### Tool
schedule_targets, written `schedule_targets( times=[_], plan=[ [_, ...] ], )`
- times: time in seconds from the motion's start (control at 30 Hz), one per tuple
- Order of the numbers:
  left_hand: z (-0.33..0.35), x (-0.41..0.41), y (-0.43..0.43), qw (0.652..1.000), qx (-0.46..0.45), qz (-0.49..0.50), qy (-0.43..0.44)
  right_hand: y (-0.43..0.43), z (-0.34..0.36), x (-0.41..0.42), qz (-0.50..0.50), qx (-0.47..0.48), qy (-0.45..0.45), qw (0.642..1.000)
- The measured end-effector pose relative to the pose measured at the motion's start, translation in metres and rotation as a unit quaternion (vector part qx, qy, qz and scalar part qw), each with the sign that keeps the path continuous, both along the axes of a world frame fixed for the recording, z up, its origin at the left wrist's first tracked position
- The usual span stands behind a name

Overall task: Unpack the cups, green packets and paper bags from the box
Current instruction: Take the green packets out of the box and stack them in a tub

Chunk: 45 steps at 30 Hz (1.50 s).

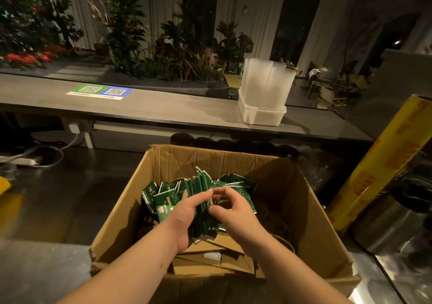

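head view: a fanned stack of green packets (201, 202) stands on edge inside the open cardboard box (311, 221). the left hand (183, 221) grips it from the left, and the right hand (232, 212) pinches its right side with curled fingers. brown paper bags (210, 258) lie flat beneath. the box sits on a dark steel surface (58, 198), with a yellow cling-film roll (383, 158) leaning just to its right.

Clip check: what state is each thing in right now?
cardboard box: open, partly filled
green packets: one bunch held between both hands, rest loose in box
paper bags: flat, in box
left hand: grips bunch
right hand: pinches bunch
cling film roll: tilted, beside box
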<state>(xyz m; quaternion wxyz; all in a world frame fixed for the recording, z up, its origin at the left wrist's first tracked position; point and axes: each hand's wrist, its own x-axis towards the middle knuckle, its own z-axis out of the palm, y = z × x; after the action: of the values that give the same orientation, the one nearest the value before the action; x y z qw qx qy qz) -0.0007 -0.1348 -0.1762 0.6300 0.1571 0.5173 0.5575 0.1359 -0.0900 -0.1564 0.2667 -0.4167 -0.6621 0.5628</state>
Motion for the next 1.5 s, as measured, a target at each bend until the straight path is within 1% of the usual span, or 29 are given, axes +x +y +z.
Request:
schedule_targets(
  times=[0.13,0.2,0.33,0.43,0.57,0.63,0.77,0.87,0.97,1.03,1.17,1.3,1.4,1.5],
  plan=[
    [0.015,0.015,-0.01,0.999,0.022,-0.002,0.043,-0.006,0.025,0.009,-0.006,-0.006,-0.03,1.0],
    [0.026,0.022,-0.018,0.998,0.034,-0.012,0.058,-0.012,0.038,0.015,-0.004,-0.008,-0.032,0.999],
    [0.037,0.032,-0.042,0.997,0.02,-0.019,0.069,-0.034,0.058,0.032,0.005,0.028,-0.066,0.997],
    [0.036,0.043,-0.064,0.995,0.014,-0.047,0.088,-0.058,0.07,0.045,0.027,0.02,-0.084,0.996],
    [0.026,0.058,-0.092,0.996,0.007,-0.056,0.065,-0.092,0.071,0.066,0.048,-0.003,-0.086,0.995],
    [0.017,0.073,-0.109,0.997,-0.012,-0.058,0.05,-0.11,0.061,0.079,0.046,-0.031,-0.087,0.995],
    [-0.011,0.103,-0.14,0.991,-0.093,-0.019,0.095,-0.137,0.022,0.101,0.056,-0.084,-0.119,0.988],
    [-0.033,0.115,-0.148,0.982,-0.152,-0.052,0.099,-0.141,-0.02,0.111,0.052,-0.136,-0.147,0.978],
    [-0.055,0.121,-0.144,0.964,-0.232,-0.079,0.107,-0.139,-0.056,0.117,0.036,-0.203,-0.17,0.964],
    [-0.073,0.122,-0.138,0.953,-0.259,-0.11,0.11,-0.135,-0.076,0.119,0.032,-0.228,-0.177,0.957],
    [-0.099,0.116,-0.129,0.925,-0.307,-0.169,0.146,-0.13,-0.111,0.115,0.047,-0.268,-0.208,0.94],
    [-0.096,0.107,-0.129,0.922,-0.307,-0.183,0.15,-0.129,-0.131,0.111,0.04,-0.316,-0.225,0.921],
    [-0.107,0.098,-0.125,0.917,-0.28,-0.166,0.23,-0.126,-0.139,0.11,0.029,-0.342,-0.218,0.914],
    [-0.11,0.084,-0.125,0.915,-0.249,-0.137,0.286,-0.121,-0.146,0.11,0.028,-0.367,-0.204,0.907]
  ],
)
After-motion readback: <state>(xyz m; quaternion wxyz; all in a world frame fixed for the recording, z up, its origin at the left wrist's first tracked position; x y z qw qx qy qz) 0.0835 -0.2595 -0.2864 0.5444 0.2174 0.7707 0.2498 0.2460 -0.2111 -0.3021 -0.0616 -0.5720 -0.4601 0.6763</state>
